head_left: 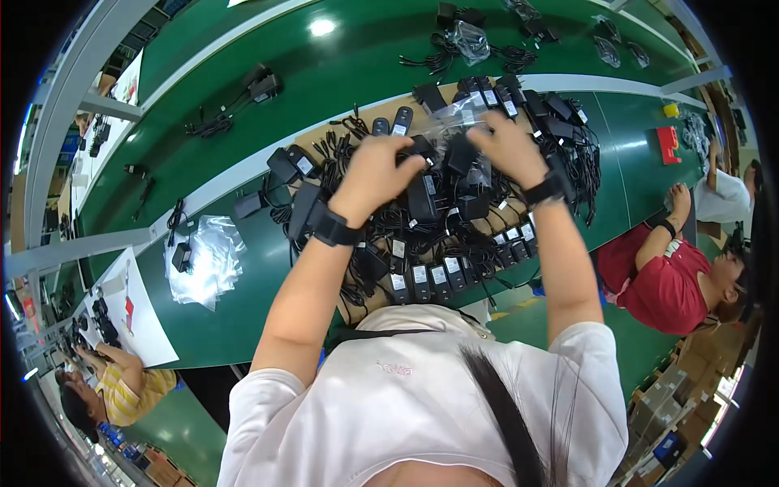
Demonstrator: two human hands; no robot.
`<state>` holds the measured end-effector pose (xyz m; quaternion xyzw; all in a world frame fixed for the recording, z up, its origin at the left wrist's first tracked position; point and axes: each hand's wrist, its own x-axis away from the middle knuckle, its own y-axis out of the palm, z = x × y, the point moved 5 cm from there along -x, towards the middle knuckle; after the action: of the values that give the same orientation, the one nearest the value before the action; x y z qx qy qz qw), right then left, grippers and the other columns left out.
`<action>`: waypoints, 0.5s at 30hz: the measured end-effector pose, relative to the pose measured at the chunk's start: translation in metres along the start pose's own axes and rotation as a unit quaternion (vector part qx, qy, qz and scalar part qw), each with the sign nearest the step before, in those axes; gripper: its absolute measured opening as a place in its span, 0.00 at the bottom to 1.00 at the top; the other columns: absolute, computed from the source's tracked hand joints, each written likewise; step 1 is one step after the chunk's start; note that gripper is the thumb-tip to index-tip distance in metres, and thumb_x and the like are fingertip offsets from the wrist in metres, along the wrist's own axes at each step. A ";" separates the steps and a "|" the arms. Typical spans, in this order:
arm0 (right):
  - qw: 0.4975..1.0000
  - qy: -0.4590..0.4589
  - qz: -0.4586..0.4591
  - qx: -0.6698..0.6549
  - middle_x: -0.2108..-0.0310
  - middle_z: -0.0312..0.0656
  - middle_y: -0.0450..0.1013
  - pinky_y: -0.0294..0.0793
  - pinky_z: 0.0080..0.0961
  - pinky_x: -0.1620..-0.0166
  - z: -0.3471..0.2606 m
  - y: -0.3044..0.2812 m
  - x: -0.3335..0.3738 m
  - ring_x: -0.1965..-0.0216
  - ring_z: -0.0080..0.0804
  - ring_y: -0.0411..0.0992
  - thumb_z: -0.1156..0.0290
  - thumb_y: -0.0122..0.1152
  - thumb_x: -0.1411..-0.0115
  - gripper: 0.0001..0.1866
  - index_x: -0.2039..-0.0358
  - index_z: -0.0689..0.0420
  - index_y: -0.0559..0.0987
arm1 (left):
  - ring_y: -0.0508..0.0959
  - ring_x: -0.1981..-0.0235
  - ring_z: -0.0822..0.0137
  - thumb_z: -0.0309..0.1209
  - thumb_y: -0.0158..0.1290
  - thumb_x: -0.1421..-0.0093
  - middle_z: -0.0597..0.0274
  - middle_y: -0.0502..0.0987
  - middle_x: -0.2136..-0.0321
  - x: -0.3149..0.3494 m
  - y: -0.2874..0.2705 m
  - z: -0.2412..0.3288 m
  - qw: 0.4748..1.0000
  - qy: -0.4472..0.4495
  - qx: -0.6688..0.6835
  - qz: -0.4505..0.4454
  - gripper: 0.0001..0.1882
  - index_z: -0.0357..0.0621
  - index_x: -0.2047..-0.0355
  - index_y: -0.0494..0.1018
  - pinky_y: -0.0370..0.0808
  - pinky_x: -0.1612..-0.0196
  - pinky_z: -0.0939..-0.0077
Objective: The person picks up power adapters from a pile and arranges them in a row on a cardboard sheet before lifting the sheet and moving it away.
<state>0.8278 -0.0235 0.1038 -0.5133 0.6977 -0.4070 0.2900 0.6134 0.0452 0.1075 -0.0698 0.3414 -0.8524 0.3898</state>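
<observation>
Over a pile of black power adapters point(422, 195) with coiled cables, my two bare hands face each other. My left hand point(377, 174) has thumb and forefinger apart, their tips close to a black adapter in the pile; nothing shows gripped between them. My right hand point(511, 150) is slightly blurred, its fingers closed at the edge of a clear plastic bag point(454, 122). That bag stretches toward my left hand. A black adapter point(461, 154) sits just below the right fingertips; whether it is inside the bag I cannot tell. Black bands circle both wrists.
The adapters lie on brown cardboard point(377, 300) on a green bench. A stack of clear bags point(207, 264) lies at left. More adapters point(264, 85) rest on the far green surface. A red holder point(668, 146) stands at right. Co-workers sit on both sides, one in a red shirt point(665, 280).
</observation>
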 end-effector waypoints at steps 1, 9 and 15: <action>1.000 -0.002 -0.019 0.015 0.67 0.58 0.73 0.71 0.38 0.59 -0.007 0.012 0.015 0.62 0.53 0.71 0.54 0.56 0.48 0.27 0.52 0.58 0.69 | 0.73 0.63 0.48 0.40 0.59 0.54 0.46 0.75 0.66 0.008 0.013 0.007 0.999 -0.011 0.011 -0.036 0.23 0.36 0.62 0.73 0.71 0.58 0.62; 0.837 0.235 0.019 -0.494 0.62 0.50 0.68 0.72 0.33 0.66 -0.005 0.058 0.054 0.66 0.41 0.70 0.66 0.56 0.49 0.26 0.50 0.58 0.65 | 0.71 0.61 0.48 0.37 0.61 0.62 0.42 0.67 0.61 0.046 0.057 0.020 0.994 -0.101 0.004 -0.048 0.33 0.41 0.54 0.65 0.71 0.61 0.61; 0.509 0.061 -0.069 -0.856 0.62 0.45 0.68 0.68 0.16 0.70 0.002 -0.004 0.083 0.60 0.34 0.66 0.70 0.60 0.51 0.28 0.49 0.61 0.63 | 0.73 0.58 0.57 0.15 0.55 0.55 0.53 0.62 0.52 0.047 -0.011 0.033 0.624 -0.160 0.765 0.015 0.43 0.50 0.41 0.47 0.73 0.55 0.66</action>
<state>0.8061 -0.1035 0.1068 -0.5328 0.6857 0.3389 -0.3619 0.5872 -0.0001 0.1322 0.1236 -0.4998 -0.7763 0.3637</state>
